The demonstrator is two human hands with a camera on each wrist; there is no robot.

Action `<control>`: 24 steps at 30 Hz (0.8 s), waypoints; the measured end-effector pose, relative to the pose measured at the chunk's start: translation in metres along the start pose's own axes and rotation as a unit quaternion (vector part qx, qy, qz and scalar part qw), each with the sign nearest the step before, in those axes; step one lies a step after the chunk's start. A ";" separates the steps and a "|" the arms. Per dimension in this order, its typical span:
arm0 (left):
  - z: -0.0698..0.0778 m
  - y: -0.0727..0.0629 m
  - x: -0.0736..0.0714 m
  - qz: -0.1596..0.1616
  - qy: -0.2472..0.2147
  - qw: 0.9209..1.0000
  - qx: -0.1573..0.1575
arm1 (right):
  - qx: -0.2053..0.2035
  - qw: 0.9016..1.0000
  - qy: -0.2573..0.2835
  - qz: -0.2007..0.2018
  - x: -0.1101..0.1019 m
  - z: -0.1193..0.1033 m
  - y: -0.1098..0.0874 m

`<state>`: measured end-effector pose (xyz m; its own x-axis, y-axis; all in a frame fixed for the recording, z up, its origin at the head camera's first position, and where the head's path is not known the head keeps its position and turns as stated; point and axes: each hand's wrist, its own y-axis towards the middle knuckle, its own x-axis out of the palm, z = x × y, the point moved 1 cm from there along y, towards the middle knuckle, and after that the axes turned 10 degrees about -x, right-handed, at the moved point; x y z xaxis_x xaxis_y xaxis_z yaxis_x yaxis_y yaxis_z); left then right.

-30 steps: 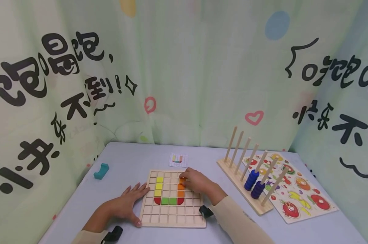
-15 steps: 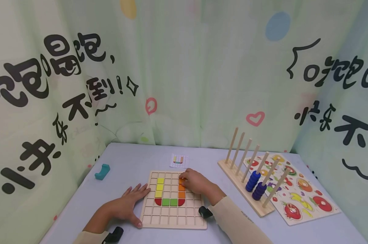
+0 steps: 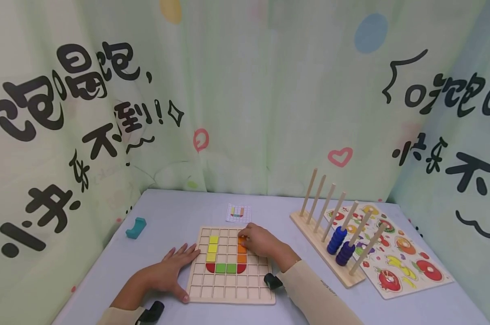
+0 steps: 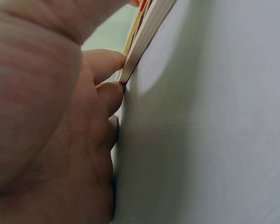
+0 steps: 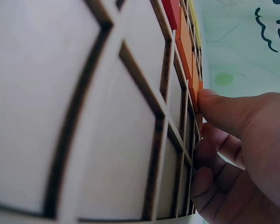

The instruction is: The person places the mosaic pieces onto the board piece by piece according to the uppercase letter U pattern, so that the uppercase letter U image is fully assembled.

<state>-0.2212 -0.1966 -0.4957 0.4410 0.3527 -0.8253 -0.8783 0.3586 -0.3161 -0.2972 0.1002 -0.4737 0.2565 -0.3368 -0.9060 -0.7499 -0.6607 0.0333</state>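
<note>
A wooden grid board (image 3: 228, 293) lies on the table, with square tiles set in a U shape. Its left side is yellow tiles (image 3: 212, 248), the base green tiles (image 3: 225, 268) between two red corner pieces (image 3: 241, 268), the right side orange tiles (image 3: 242, 258). My left hand (image 3: 165, 273) is spread along the board's left edge, thumb at the near corner and fingertips against the side. At the top of the orange column, my right hand (image 3: 263, 243) pinches an orange tile (image 5: 200, 85), mostly hidden by thumb and fingers.
A small pattern card (image 3: 238, 213) showing a coloured U lies behind the board. A teal block (image 3: 136, 228) sits at the far left. On the right stand a wooden peg rack (image 3: 310, 225) with blue rings (image 3: 336, 240) and a fruit picture board (image 3: 407, 266).
</note>
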 end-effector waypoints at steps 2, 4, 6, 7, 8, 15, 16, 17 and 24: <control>0.001 0.001 -0.001 0.002 0.000 1.000 -0.001 | 0.001 1.000 0.000 0.001 0.000 0.000 0.000; 0.002 0.001 -0.001 0.002 0.000 1.000 -0.002 | 0.002 1.000 0.000 0.001 0.000 0.001 0.001; 0.002 0.001 -0.001 0.001 0.002 1.000 -0.004 | 0.001 1.000 0.005 0.003 0.000 0.001 0.000; 0.002 0.000 -0.001 0.000 0.002 1.000 -0.005 | 0.001 1.000 0.008 0.003 0.000 0.001 0.000; 0.002 0.000 -0.002 -0.002 0.001 1.000 -0.006 | 0.000 1.000 0.010 0.003 0.001 0.001 0.000; 0.002 -0.006 -0.001 -0.009 -0.010 1.000 -0.007 | 0.000 1.000 0.019 0.004 0.003 -0.003 -0.005; 0.001 -0.006 0.000 -0.008 -0.011 1.000 -0.005 | -0.002 1.000 0.021 0.005 0.003 -0.003 -0.005; 0.000 -0.007 0.001 -0.008 -0.013 1.000 -0.003 | -0.005 1.000 0.021 0.005 0.003 -0.003 -0.006; -0.004 -0.006 0.001 -0.006 -0.011 1.000 -0.004 | -0.003 1.000 0.019 0.021 -0.001 -0.005 -0.019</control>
<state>-0.2165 -0.2019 -0.4964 0.4554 0.3680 -0.8107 -0.8746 0.3553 -0.3301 -0.2806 0.1096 -0.4717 0.2482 -0.3893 -0.8870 -0.7565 -0.6499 0.0735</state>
